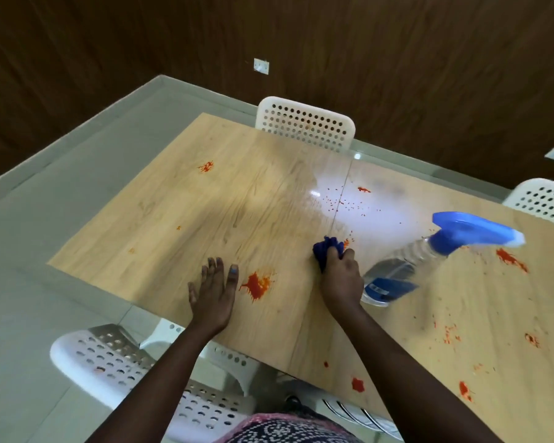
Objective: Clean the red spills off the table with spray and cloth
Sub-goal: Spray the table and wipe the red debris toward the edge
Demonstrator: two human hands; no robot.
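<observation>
My right hand [341,276] grips a bunched blue cloth [327,249] and holds it on the wooden table [205,212], beside small red specks. My left hand [213,289] rests flat on the table with straight fingers, just left of a large red splash [257,284]. A clear spray bottle [406,266] with a blue trigger head [470,233] stands right of my right hand, untouched. More red spills lie at the far left [206,166], the far middle [363,189], the right [510,259] and near the front edge [358,384].
White perforated chairs stand at the far side [304,126], at the right edge [544,199] and at the near left [109,362]. A dark wood-panelled wall closes off the back. Grey floor [45,219] lies to the left of the table.
</observation>
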